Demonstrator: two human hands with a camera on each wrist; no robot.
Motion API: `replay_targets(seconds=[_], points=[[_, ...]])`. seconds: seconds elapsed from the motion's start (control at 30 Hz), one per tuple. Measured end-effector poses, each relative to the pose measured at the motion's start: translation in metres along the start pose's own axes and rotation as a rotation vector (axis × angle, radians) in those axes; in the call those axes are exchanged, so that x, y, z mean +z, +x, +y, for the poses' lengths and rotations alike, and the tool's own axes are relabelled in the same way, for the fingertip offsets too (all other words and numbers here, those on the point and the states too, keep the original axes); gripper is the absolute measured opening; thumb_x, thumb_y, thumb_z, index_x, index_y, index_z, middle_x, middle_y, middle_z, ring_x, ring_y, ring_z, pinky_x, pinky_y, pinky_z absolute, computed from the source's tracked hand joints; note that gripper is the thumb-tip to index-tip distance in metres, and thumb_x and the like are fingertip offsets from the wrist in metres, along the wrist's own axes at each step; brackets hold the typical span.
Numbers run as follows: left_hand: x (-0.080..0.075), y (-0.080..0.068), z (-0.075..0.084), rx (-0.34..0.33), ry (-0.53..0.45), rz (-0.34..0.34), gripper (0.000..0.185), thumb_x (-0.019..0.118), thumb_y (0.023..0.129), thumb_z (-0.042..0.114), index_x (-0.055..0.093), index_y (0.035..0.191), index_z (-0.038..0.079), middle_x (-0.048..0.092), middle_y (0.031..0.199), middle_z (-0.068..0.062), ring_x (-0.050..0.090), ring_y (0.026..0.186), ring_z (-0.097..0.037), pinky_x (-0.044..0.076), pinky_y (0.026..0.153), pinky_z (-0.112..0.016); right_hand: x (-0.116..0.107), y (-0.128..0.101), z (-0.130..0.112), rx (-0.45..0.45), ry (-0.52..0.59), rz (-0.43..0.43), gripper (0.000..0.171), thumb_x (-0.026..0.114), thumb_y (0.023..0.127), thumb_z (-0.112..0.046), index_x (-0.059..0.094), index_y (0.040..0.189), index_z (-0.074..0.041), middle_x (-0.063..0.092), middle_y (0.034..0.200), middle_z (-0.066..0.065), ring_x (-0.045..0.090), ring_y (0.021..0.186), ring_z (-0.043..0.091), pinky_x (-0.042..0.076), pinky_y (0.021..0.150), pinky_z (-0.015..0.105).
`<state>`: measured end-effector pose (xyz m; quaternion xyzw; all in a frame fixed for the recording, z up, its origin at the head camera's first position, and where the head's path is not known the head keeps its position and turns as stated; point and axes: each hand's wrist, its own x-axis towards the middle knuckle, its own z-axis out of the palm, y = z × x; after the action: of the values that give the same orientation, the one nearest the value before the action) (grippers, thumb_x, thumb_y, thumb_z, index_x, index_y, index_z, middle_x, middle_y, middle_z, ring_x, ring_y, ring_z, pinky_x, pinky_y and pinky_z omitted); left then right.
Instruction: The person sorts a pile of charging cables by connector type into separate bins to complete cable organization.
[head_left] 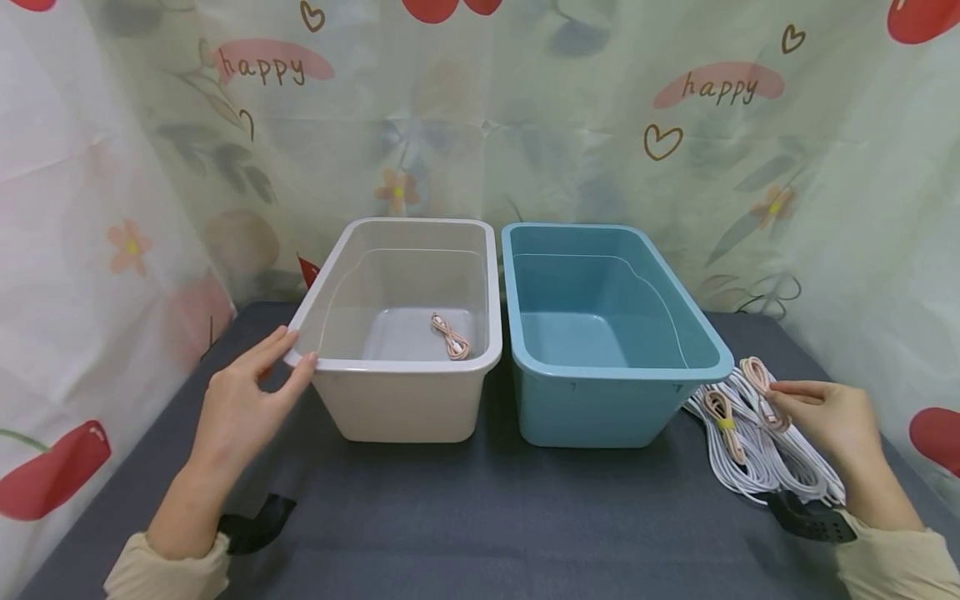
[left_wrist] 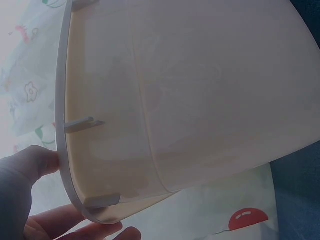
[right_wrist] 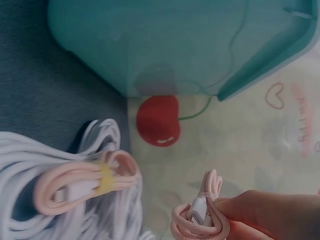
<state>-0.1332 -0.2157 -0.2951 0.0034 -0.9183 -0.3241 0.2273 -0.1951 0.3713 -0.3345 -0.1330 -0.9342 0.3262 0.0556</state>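
Note:
My left hand (head_left: 243,404) holds the near left corner of the beige tub (head_left: 408,404), thumb and fingers on either side of the corner. A coiled pink cable (head_left: 452,337) lies on that tub's floor. Right of the tub stands a blue tub (head_left: 600,408), with nothing seen inside. Beyond its near right corner, my right hand (head_left: 828,421) pinches another coiled pink charging cable (right_wrist: 200,220), raised over a heap of white cables (head_left: 795,458). On the heap rests a pink cable bundle (right_wrist: 75,182) with a yellow tie.
Both tubs stand side by side on a dark cloth-covered table (head_left: 450,525). A printed curtain (head_left: 487,158) hangs behind and at both sides. A black wrist strap (head_left: 258,525) shows by the left wrist, another (head_left: 810,518) by the right.

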Motion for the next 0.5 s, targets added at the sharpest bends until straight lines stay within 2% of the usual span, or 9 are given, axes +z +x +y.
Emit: replay_targets(seconds=[0.07, 0.2, 0.33, 0.43, 0.5], points=[[0.000, 0.000, 0.000, 0.003, 0.001, 0.003, 0.053, 0.056, 0.092, 0.038, 0.049, 0.135, 0.008, 0.045, 0.143, -0.015, 0.056, 0.114, -0.043, 0.051, 0.086, -0.054, -0.003, 0.000, -0.003, -0.016, 0.006, -0.007, 0.054, 0.058, 0.089, -0.040, 0.062, 0.117, 0.006, 0.074, 0.084, 0.004, 0.047, 0.080, 0.000, 0.039, 0.067, 0.029], [0.000, 0.000, 0.000, 0.002, 0.001, 0.003, 0.053, 0.055, 0.092, 0.038, 0.049, 0.135, 0.009, 0.045, 0.143, -0.014, 0.056, 0.114, -0.043, 0.051, 0.085, -0.054, -0.011, 0.000, -0.010, -0.063, -0.005, 0.008, 0.054, 0.058, 0.090, -0.040, 0.061, 0.117, 0.007, 0.074, 0.079, -0.004, 0.038, 0.076, -0.015, 0.038, 0.066, 0.024], [0.000, 0.000, 0.000, 0.001, 0.001, 0.003, 0.053, 0.055, 0.092, 0.038, 0.049, 0.136, 0.009, 0.045, 0.143, -0.014, 0.056, 0.115, -0.042, 0.051, 0.086, -0.054, -0.016, -0.001, -0.018, -0.096, 0.002, 0.023, 0.053, 0.058, 0.090, -0.038, 0.060, 0.117, 0.008, 0.072, 0.075, -0.012, 0.035, 0.075, -0.018, 0.036, 0.069, 0.029], [0.000, 0.000, -0.001, 0.003, -0.002, 0.004, 0.053, 0.056, 0.092, 0.038, 0.049, 0.136, 0.009, 0.045, 0.143, -0.015, 0.056, 0.115, -0.042, 0.050, 0.086, -0.053, -0.019, -0.002, -0.023, -0.107, 0.017, 0.032, 0.052, 0.058, 0.090, -0.036, 0.060, 0.118, 0.008, 0.065, 0.067, -0.027, 0.035, 0.074, -0.019, 0.036, 0.070, 0.029], [0.001, 0.000, -0.001, 0.004, -0.003, 0.004, 0.053, 0.056, 0.092, 0.038, 0.049, 0.136, 0.009, 0.045, 0.143, -0.015, 0.056, 0.115, -0.042, 0.050, 0.086, -0.053, -0.020, -0.003, -0.026, -0.121, 0.034, 0.045, 0.050, 0.059, 0.090, -0.034, 0.061, 0.116, 0.008, 0.057, 0.063, -0.036, 0.037, 0.071, -0.021, 0.037, 0.068, 0.024]])
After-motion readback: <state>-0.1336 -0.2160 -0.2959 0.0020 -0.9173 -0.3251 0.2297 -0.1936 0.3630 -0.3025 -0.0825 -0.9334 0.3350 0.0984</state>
